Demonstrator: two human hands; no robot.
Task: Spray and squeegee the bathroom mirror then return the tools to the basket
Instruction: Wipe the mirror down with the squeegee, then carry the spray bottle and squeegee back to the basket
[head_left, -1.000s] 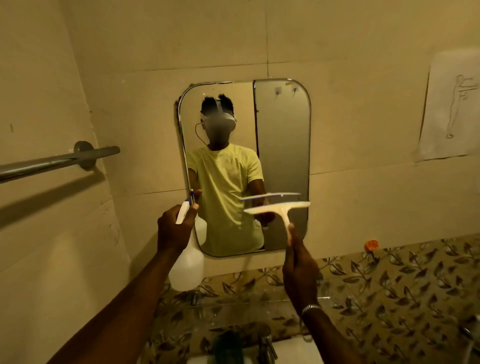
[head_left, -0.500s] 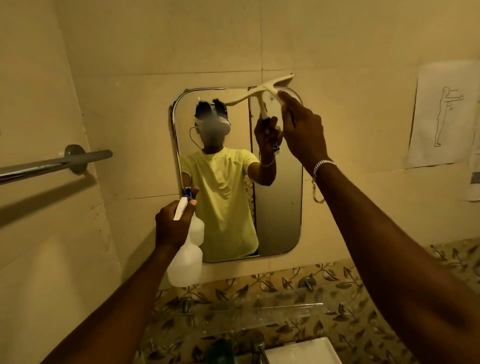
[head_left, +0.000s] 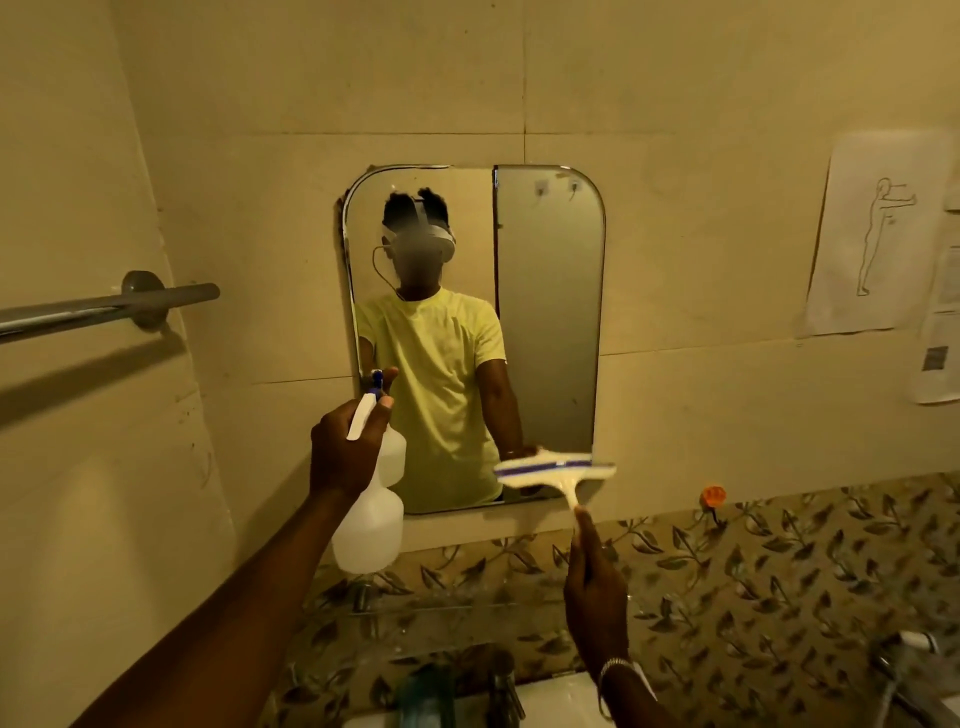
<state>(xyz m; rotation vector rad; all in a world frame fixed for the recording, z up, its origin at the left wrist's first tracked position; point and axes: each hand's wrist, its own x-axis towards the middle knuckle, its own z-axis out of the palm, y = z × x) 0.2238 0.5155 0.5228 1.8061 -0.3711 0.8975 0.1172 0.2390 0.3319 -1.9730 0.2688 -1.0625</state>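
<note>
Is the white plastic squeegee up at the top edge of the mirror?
No, the white plastic squeegee sits at the mirror's bottom right corner.

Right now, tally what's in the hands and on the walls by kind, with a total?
Cleaning tools in hand: 2, spray bottle in left hand, squeegee in right hand
Mirrors: 1
Towel bars: 1
Figure-drawing sheets: 1
Orange hooks: 1
Total: 6

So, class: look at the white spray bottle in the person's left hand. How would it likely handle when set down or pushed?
The spray bottle looks like thin translucent plastic, so probably light and slightly squeezable. The left hand grips it high at the neck, so the body hangs below. Tall, with a pinched waist, it might tip if nudged near the top. Its fill level cannot be seen.
</note>
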